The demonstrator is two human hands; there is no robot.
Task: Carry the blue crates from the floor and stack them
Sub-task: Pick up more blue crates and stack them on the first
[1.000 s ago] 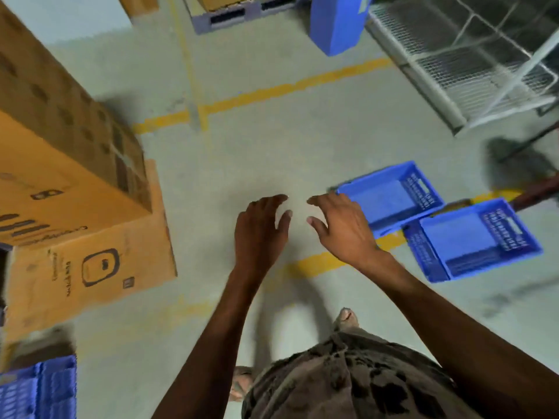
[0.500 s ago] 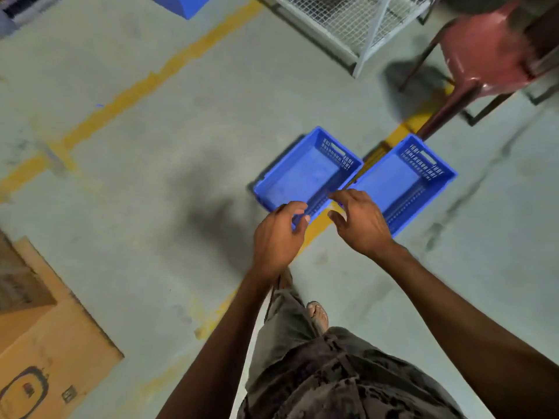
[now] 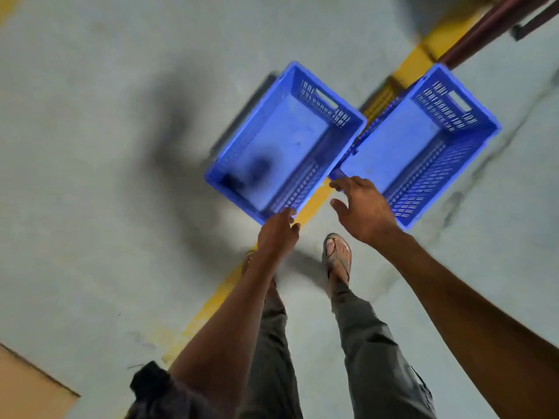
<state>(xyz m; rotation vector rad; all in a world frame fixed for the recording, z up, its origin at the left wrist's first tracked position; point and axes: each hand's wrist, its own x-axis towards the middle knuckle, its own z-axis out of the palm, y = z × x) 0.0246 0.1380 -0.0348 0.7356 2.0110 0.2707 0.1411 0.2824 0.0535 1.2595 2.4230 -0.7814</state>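
Note:
Two empty blue crates lie side by side on the grey floor ahead of me. The left crate (image 3: 284, 140) is under my left hand (image 3: 276, 234), whose fingertips touch its near corner; I cannot tell if they grip it. The right crate (image 3: 423, 140) sits beside my right hand (image 3: 361, 211), which hovers with fingers spread over the gap between the crates, at the right crate's near left corner. Neither hand holds anything that I can see.
A yellow floor line (image 3: 230, 285) runs diagonally under the crates and between my feet (image 3: 338, 257). A dark red chair leg (image 3: 490, 22) stands at the top right. A cardboard box corner (image 3: 27, 388) shows at the bottom left.
I have stepped closer and leaned over the crates, which now look larger. Both hands have dropped toward the crates' near edges, the left one reaching the left crate's corner.

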